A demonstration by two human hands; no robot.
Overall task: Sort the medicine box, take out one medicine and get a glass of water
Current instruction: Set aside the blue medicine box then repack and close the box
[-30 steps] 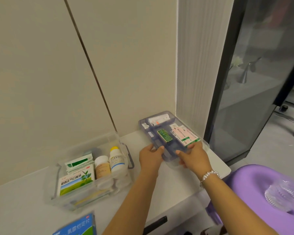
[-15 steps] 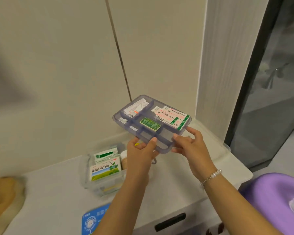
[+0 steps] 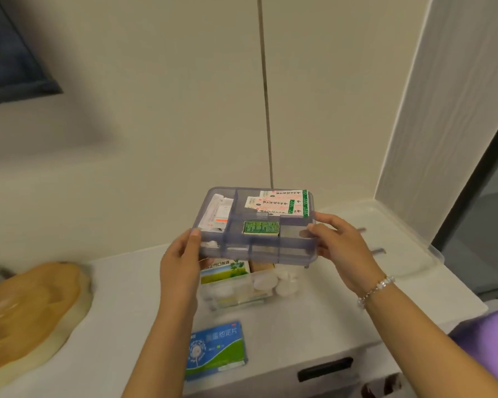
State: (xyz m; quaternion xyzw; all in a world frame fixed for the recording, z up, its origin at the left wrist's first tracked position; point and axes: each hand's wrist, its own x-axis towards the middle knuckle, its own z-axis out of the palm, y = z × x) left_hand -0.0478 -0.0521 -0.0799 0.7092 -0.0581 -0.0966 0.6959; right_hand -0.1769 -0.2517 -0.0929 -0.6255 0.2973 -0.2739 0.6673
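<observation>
Head view shows a person's two hands holding a translucent grey-blue divided tray [image 3: 270, 245] level in the air, directly above the clear medicine box [image 3: 242, 294] that stands near the middle of the white cabinet top [image 3: 121, 311]. The left hand [image 3: 181, 262] grips the tray's left end, thumb on the rim and fingers curled beneath. The right hand [image 3: 342, 248] grips the right end, thumb against the side wall and fingers wrapped under and behind. A beaded bracelet [image 3: 375, 288] sits on the right wrist.

Tray compartments hold white sachets with green stripes [image 3: 282, 203] at the far right, a small green packet [image 3: 260, 227] in the centre, and a white-and-orange pack [image 3: 217, 214] at the left.

Inside the box below, a green-and-white carton [image 3: 224, 271] and white bottle caps [image 3: 282, 282] are visible. A blue-and-green medicine carton [image 3: 216, 350] lies flat near the front edge. A clear lid [image 3: 400, 239] rests at the right end by the back edge. A tan wooden slab [image 3: 29, 308] lies at the left end. A purple object [image 3: 492, 346] is partly visible beyond the right corner.
</observation>
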